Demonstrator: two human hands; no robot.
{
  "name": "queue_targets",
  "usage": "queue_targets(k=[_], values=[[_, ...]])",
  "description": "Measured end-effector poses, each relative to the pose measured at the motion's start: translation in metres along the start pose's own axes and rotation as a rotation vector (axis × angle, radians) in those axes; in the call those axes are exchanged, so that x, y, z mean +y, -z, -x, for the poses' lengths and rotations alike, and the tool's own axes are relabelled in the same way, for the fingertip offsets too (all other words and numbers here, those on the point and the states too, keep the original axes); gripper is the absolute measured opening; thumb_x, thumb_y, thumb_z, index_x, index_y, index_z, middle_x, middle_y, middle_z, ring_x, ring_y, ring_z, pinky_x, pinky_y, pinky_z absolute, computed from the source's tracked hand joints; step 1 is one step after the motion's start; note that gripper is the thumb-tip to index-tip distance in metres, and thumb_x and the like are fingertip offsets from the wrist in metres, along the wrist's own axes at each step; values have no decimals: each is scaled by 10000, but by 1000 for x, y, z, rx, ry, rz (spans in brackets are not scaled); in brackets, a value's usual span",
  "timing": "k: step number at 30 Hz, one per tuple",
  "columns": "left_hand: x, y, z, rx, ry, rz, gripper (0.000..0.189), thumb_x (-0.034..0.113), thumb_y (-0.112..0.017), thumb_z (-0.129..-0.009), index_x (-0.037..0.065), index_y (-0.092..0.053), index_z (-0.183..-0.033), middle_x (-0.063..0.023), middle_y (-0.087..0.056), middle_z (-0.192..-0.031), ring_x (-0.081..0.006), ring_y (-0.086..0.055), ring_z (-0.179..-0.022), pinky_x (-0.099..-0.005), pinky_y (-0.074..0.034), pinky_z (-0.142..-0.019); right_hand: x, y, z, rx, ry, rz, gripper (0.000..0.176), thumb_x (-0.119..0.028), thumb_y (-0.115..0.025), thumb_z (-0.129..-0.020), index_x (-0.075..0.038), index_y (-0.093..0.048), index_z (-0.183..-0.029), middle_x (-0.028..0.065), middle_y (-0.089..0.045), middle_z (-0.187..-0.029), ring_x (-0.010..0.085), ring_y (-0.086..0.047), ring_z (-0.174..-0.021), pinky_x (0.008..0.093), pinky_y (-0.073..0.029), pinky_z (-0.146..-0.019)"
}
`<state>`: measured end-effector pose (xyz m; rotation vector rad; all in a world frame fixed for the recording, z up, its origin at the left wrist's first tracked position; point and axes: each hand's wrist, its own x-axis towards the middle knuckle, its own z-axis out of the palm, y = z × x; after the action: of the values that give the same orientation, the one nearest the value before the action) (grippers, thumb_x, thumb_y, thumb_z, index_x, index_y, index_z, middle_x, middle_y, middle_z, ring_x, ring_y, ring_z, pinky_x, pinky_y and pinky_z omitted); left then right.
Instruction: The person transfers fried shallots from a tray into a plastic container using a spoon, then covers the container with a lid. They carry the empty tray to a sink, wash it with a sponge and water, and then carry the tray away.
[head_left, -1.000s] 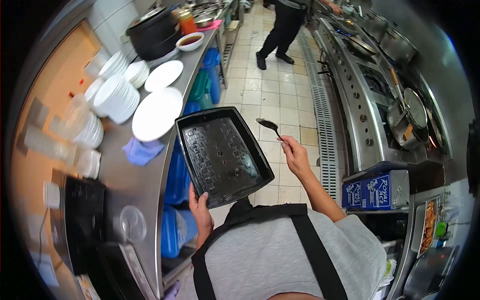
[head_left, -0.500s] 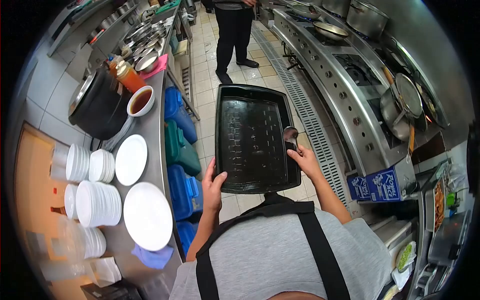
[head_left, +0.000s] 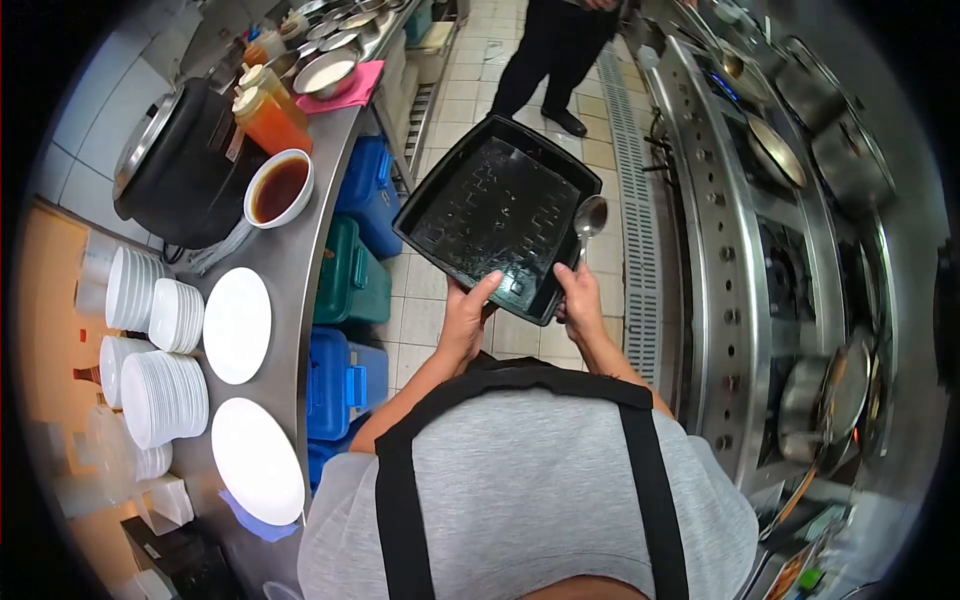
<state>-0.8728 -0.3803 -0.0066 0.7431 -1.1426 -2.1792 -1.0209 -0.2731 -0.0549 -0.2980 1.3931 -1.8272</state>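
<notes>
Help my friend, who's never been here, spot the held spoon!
Find the black tray held in front of the grey shirt. At its right edge is the right hand, with the spoon pointing forward. The spoon's shiny, rounded bowl sets it apart from the angular black tray.

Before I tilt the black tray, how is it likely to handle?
The black tray is probably stiff: its raised sides stand straight. It may feel slippery, since its inside glistens as if wet. Its far side could dip, because the left hand and right hand both grip around its nearest corner.
</notes>
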Motion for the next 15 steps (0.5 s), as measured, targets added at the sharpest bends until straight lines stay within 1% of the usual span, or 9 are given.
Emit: queue_targets(k=[2, 5, 6, 7, 8, 10, 11, 14, 15], values=[[3, 15, -47, 48, -62, 38, 596, 169, -599, -836, 113, -298, -1347, -79, -462, -1236, -205, -508, -1101, -392, -473, -873, -3, -10, -37, -26, -146, 24, 210, -247, -556, -931, -123, -524, -1098, -60, -377, -535, 40, -273, -357, 207, -200, -321], [23, 42, -120, 115, -80, 163, 507, 141, -564, -816, 95, -376, -1285, -75, -505, -1179, -209, -531, -1071, -399, -479, -852, -12, -8, -97, -75, -216, 69, 265, -303, -564, -929, -113, -552, -1114, -59, -362, -504, 43, -297, -373, 208, -224, -337], [29, 51, -143, 140, -65, 212, 478, 136, -552, -811, 88, -403, -1263, -75, -522, -1159, -211, -540, -1059, -402, -480, -848, -15, -9, -116, -55, -172, 112, 280, -312, -559, -931, -106, -562, -1120, -59, -361, -504, 42, -290, -372, 209, -220, -338], [37, 56, -166, 170, -65, 308, 379, 172, -537, -825, 48, -492, -1180, -80, -577, -1084, -222, -569, -1018, -404, -477, -855, -21, -11, -136, -32, -132, 153, 295, -321, -554, -933, -99, -572, -1126, -58, -360, -503, 41, -283, -371, 211, -216, -338], [45, 60, -190, 142, -93, 393, 343, 188, -527, -827, 11, -547, -1120, -96, -619, -1055, -245, -586, -998, -401, -470, -874, -30, -13, -156, -6, -95, 195, 312, -331, -549, -935, -92, -582, -1133, -58, -358, -503, 40, -276, -370, 213, -212, -338], [73, 60, -229, 142, -32, 472, 373, 237, -495, -837, -7, -568, -1109, -133, -627, -1088, -277, -592, -1012, -405, -465, -904, -48, -20, -195, 71, -5, 161, 355, -345, -528, -943, -74, -595, -1162, -58, -353, -504, 37, -258, -370, 215, -200, -340], [87, 59, -247, 121, -2, 482, 392, 251, -490, -834, -8, -564, -1118, -141, -623, -1102, -287, -594, -1013, -414, -465, -909, -62, -23, -212, 34, -50, 59, 401, -333, -496, -957, -46, -537, -1234, -56, -354, -516, 38, -251, -372, 214, -205, -343], [117, 54, -303, 48, 78, 517, 444, 288, -479, -822, -12, -557, -1140, -162, -615, -1131, -313, -601, -1011, -434, -467, -920, -90, -40, -265, 3, -51, -37, 396, -311, -477, -965, -45, -518, -1255, -50, -348, -518, 37, -240, -371, 215, -200, -344], [125, 51, -320, 37, 104, 524, 458, 297, -478, -817, -14, -556, -1143, -165, -614, -1133, -318, -603, -1009, -437, -469, -920, -97, -49, -281, -52, -58, -104, 344, -314, -452, -970, -44, -552, -1157, -34, -372, -510, 44, -243, -352, 215, -195, -337]])
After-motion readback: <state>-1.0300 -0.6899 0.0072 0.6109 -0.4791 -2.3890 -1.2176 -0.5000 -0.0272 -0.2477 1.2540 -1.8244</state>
